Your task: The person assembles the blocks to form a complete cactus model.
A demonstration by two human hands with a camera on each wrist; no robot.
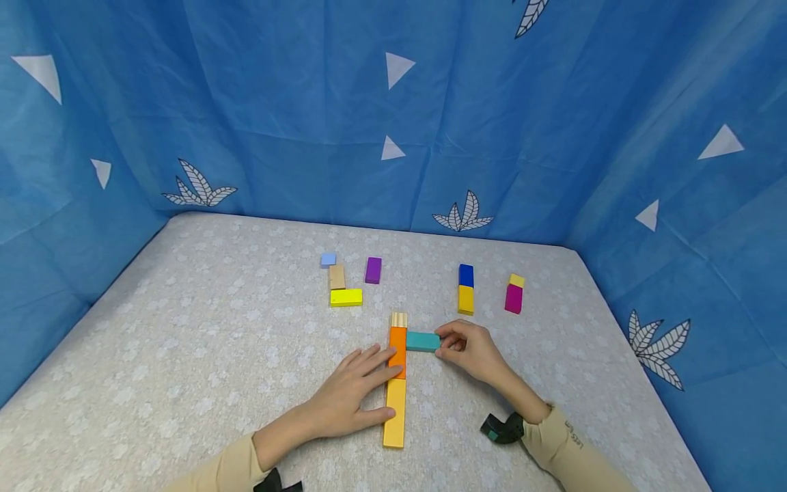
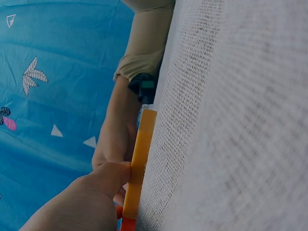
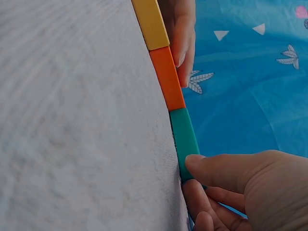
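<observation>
A teal block point(image 1: 421, 342) lies crosswise on the table, its left end against the side of an orange block point(image 1: 398, 337). My right hand point(image 1: 472, 350) pinches the teal block's right end between thumb and fingers, also seen in the right wrist view. The orange block stands in line with a long yellow block point(image 1: 395, 434) below it and a small striped pale block point(image 1: 399, 319) above. My left hand point(image 1: 352, 391) is spread, with straight fingertips resting on the orange block and the thumb touching the yellow block point(image 2: 137, 168).
Farther back lie a light blue block point(image 1: 328, 260), a tan block point(image 1: 337, 277), a bright yellow block point(image 1: 346, 297) and a purple block point(image 1: 373, 270). Right of them are a dark blue block point(image 1: 466, 275), a golden block point(image 1: 466, 299), a magenta block point(image 1: 513, 298) and a small yellow block point(image 1: 516, 280).
</observation>
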